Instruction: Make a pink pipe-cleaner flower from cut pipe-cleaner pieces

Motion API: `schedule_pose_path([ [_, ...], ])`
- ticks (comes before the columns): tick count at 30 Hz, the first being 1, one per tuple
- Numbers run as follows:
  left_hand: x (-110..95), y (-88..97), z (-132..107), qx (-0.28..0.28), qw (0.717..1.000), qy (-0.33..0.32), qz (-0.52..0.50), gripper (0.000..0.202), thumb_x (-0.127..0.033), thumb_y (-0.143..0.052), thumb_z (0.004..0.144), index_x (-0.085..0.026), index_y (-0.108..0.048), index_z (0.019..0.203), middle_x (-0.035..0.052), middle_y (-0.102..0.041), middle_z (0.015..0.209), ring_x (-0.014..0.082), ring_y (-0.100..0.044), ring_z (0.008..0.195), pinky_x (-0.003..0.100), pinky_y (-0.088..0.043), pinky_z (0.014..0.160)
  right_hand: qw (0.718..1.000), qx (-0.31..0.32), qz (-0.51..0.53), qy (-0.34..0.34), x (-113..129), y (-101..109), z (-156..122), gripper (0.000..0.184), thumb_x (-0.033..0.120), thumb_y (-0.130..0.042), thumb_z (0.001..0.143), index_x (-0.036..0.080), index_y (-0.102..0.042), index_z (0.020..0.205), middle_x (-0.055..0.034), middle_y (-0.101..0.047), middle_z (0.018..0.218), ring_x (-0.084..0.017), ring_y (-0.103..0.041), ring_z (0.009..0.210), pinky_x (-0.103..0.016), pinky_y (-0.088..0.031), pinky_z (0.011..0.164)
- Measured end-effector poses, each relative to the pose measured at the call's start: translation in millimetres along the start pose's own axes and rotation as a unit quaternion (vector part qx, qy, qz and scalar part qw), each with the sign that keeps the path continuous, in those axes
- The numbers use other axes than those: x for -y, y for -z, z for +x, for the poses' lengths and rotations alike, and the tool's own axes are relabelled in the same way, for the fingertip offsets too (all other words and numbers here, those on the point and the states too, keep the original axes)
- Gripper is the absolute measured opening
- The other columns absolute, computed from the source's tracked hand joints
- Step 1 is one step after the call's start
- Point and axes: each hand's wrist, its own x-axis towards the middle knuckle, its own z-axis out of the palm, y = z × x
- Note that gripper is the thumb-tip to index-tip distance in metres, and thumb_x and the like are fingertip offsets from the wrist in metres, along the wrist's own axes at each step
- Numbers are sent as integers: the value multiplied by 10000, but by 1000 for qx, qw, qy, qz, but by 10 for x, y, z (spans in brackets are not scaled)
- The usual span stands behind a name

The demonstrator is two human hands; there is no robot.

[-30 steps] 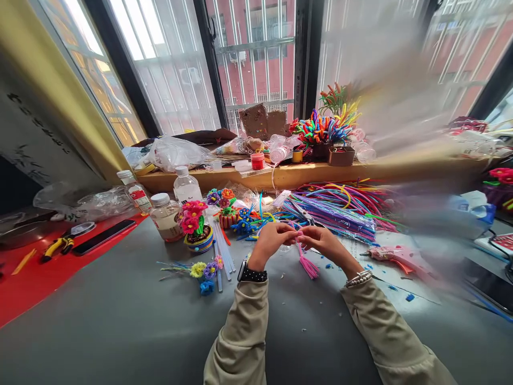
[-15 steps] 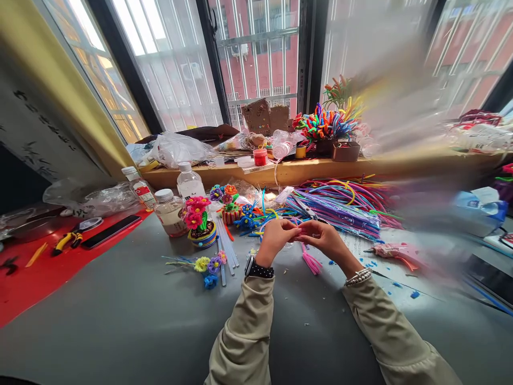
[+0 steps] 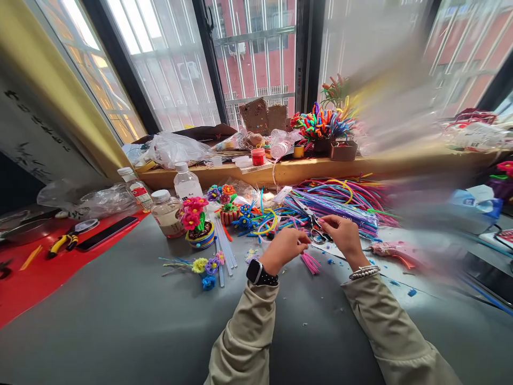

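My left hand (image 3: 285,249), with a black watch on its wrist, is bent over the table with thumb and fingers drawn together; whatever they hold is too small to make out. Just below its fingertips lies a bundle of pink pipe cleaners (image 3: 311,263). To the right, my right hand (image 3: 343,237) pinches thumb and fingers together beside the handles of the scissors (image 3: 318,235). A hint of pink shows at those fingertips, but I cannot tell what it is. The scissors lie with their blades pointing away, against the pile of long pipe cleaners (image 3: 340,206).
Pipe-cleaner flowers (image 3: 208,267) and clear glue sticks (image 3: 226,248) lie to the left, near a potted pink flower (image 3: 196,222) and bottles (image 3: 166,214). A pink glue gun (image 3: 390,250) rests at the right. Pliers (image 3: 63,245) and a phone (image 3: 107,233) are on the red sheet.
My hands were together at the fingertips and have parted. The right has moved right to the scissors' handles; the left has dropped slightly, turning its watch face up.
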Motion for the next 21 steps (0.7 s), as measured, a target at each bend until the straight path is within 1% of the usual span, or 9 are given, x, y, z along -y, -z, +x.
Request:
schedule_pose_path([
  [3, 9, -97, 9, 73, 990, -33, 118, 299, -73, -480, 640, -167, -639, 875, 59, -654, 889, 188, -582, 834, 269, -426, 750, 995, -36, -90, 15, -88, 0, 20, 197, 226, -530, 690, 136, -644, 822, -89, -664, 771, -210, -617, 677, -353, -469, 689],
  [5, 33, -148, 18, 99, 980, -41, 169, 353, -68, -483, 624, -183, -621, 928, 67, -628, 956, 206, -563, 885, 278, -421, 758, 991, -55, -113, 33, -135, -13, 24, 282, 175, -524, 672, 121, -617, 933, -116, -638, 901, -225, -603, 780, -366, -464, 730],
  [8, 76, -195, 31, 107, 973, -34, 203, 325, -96, -493, 627, -184, -615, 915, 80, -596, 962, 212, -569, 818, 280, -434, 680, 990, -74, -98, 62, -164, -19, 9, 340, 176, -511, 671, 115, -582, 998, -138, -586, 1000, -239, -558, 900, -354, -482, 713],
  [11, 87, -200, 43, 94, 975, -39, 198, 211, -104, -494, 638, -160, -626, 792, 74, -591, 866, 198, -564, 752, 276, -428, 641, 993, -74, -65, 67, -142, 9, -28, 297, 211, -505, 686, 126, -592, 958, -132, -588, 972, -229, -557, 878, -344, -494, 679],
  [13, 59, -166, 49, 46, 986, -55, 153, 147, -117, -498, 659, -150, -617, 739, 65, -585, 811, 180, -555, 736, 270, -425, 648, 995, -72, -43, 49, -115, 41, -55, 269, 243, -519, 692, 126, -603, 918, -130, -603, 944, -230, -562, 856, -350, -486, 682],
  [15, 8, -101, 50, -39, 995, -73, 52, 122, -164, -500, 698, -149, -605, 760, 55, -579, 797, 154, -546, 723, 253, -425, 649, 998, -62, 4, 28, -81, 75, -80, 259, 302, -528, 705, 135, -613, 884, -117, -623, 909, -228, -572, 832, -357, -470, 707],
  [16, -20, -63, 47, -83, 993, -80, -18, 128, -196, -501, 715, -149, -597, 786, 51, -578, 801, 141, -544, 719, 240, -426, 639, 998, -49, 42, 20, -60, 90, -92, 272, 338, -522, 717, 144, -615, 882, -106, -633, 896, -220, -579, 814, -356, -463, 717],
  [18, -69, 8, 38, -154, 972, -74, -164, 174, -274, -519, 726, -146, -583, 825, 48, -582, 811, 130, -544, 720, 226, -427, 627, 991, 7, 129, 16, -4, 113, -117, 313, 406, -485, 746, 164, -619, 893, -82, -645, 890, -199, -590, 786, -342, -454, 732],
  [21, -109, 64, 27, -195, 923, -54, -328, 222, -332, -568, 693, -141, -582, 806, 40, -589, 799, 126, -542, 724, 226, -421, 640, 970, 127, 201, 50, 119, 119, -168, 335, 440, -465, 759, 179, -636, 883, -62, -648, 900, -186, -581, 833, -309, -439, 758],
])
